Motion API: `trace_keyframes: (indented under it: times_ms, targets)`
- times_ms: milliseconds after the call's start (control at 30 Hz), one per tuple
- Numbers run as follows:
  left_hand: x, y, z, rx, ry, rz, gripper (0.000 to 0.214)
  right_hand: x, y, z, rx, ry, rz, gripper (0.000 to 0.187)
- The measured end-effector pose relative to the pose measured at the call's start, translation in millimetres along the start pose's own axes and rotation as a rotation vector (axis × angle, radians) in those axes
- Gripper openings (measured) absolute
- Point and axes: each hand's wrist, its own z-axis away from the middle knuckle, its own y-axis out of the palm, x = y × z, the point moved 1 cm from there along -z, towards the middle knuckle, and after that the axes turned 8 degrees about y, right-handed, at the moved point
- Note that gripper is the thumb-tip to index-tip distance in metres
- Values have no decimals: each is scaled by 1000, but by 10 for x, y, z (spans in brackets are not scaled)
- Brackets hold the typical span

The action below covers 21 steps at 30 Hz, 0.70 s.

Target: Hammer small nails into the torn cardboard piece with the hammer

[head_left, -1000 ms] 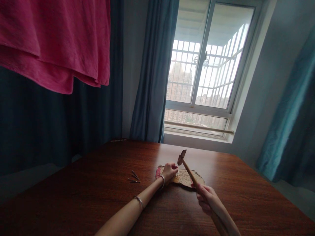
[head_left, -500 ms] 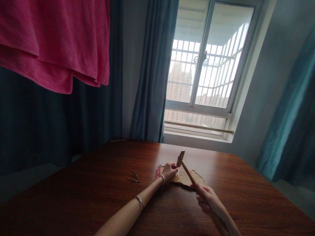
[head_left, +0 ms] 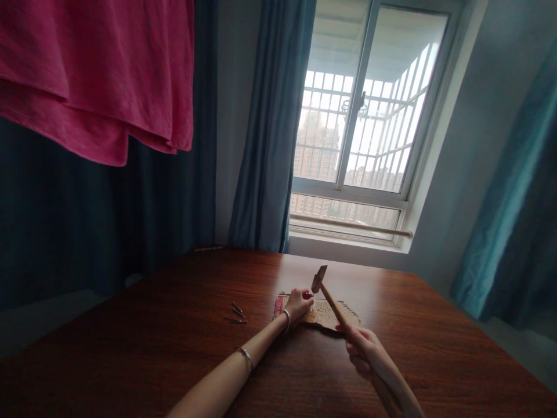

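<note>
My right hand [head_left: 362, 350] is wrapped round the wooden handle of a hammer [head_left: 333, 305], at the right of the table. The hammer's head is raised at the far end, just beside and above the fingers of my left hand [head_left: 300, 304]. That hand is closed in a pinch and rests on a flat tan piece [head_left: 333, 314] covered with many small dots or holes. A pink patterned part shows at the piece's left end, and its near edge looks uneven. Whatever sits between my left fingertips is too small and hidden to make out.
Several thin dark metal rods [head_left: 237, 312] lie on the brown wooden table [head_left: 143, 348], left of my left hand. A pink cloth [head_left: 100, 87] hangs at the upper left. Behind the table are blue curtains [head_left: 272, 128] and a window [head_left: 369, 104].
</note>
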Motion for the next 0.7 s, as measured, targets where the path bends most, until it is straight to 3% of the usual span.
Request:
trace_keyframes:
  times_ms: [467,567,700]
  targets:
    - [-41,-11,8,-2,-9,16,13,35,19,23,-27,30,31,61]
    - [-35,-9,5,-8,2,29,14,40,9,12,-115,20,75,59]
    - [-22,-2,3,-9,-25,37,14,49,-104,-15,-341,-84,298,44]
